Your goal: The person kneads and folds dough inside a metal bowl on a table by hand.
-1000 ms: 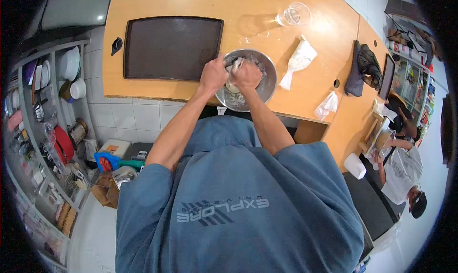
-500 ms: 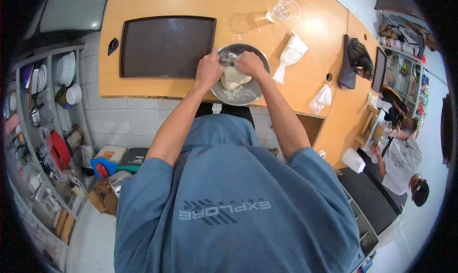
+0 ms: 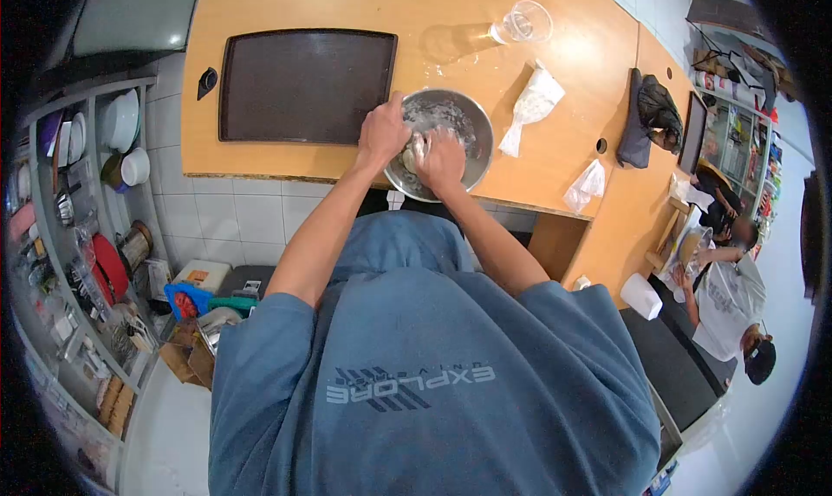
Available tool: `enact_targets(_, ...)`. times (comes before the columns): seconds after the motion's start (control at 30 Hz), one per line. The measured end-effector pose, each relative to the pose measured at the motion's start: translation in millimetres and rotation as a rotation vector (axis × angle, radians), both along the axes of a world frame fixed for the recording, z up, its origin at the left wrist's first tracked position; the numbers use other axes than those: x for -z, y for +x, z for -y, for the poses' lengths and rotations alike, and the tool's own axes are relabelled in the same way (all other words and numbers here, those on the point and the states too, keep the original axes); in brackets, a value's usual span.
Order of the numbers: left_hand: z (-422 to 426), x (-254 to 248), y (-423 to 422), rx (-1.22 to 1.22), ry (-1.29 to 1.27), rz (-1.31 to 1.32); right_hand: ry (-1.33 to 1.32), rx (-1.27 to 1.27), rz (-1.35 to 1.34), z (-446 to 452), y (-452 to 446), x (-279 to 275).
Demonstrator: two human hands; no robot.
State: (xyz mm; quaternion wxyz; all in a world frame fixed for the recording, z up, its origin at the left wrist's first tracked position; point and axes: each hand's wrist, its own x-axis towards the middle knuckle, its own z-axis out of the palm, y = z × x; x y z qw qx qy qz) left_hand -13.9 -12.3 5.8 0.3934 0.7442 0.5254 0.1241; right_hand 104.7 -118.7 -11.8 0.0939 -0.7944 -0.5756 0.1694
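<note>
A round metal mixing bowl [image 3: 481,132] stands at the table's front edge, its inner wall smeared with white flour or batter. My left hand [image 3: 384,134] is closed on the bowl's left rim, thumb pointing up. Inside the bowl lies a pale lump of dough [image 3: 409,156], mostly covered by my hands. My right hand [image 3: 444,158] reaches in over the right side, its fingers curled on the dough and pressing it toward the left wall.
Left of the bowl lies a dark baking tray [image 3: 305,86]. A clear plastic cup [image 3: 527,22], a white powder-filled bag [image 3: 536,102] and a smaller bag [image 3: 586,186] are to the right. Another person [image 3: 724,297] sits at far right. Shelves [image 3: 87,227] line the left.
My right hand has moved down and left from the bowl's far side onto the dough, which is now largely hidden. My left hand stays at the rim.
</note>
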Motion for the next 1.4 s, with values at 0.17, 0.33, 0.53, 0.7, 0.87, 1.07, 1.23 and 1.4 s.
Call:
enact_targets(0.17,-3.1,5.1,1.4,0.024,0.019,0.039,0.077,0.027,0.122,-6.3,-5.6,19.1)
enact_targets(0.33,-1.7,5.1,2.5,0.008,0.021,0.046,0.028,0.058,0.059,-12.2,-0.6,25.2)
enact_targets(0.53,3.5,5.6,-2.7,-0.019,0.027,0.06,-0.114,0.1,0.036,-27.9,7.3,29.6)
enact_targets(0.7,2.4,11.2,-5.6,-0.014,0.032,0.048,-0.122,0.401,-0.03,-38.1,-0.1,31.0)
enact_targets(0.87,-1.5,7.1,-0.5,0.001,0.045,0.004,-0.193,0.407,-0.238,-46.8,15.0,3.8)
enact_targets(1.07,-6.5,4.2,3.1,0.056,0.043,0.013,-0.347,0.223,-0.824,-40.0,50.6,-10.3)
enact_targets(1.23,-4.4,8.0,1.8,0.05,0.06,0.039,-0.373,-0.571,-0.372,-40.4,68.6,-10.1)
enact_targets(1.4,-9.3,5.8,-1.0,0.057,0.016,0.047,-0.356,-0.215,-0.57,-47.5,67.8,-58.9)
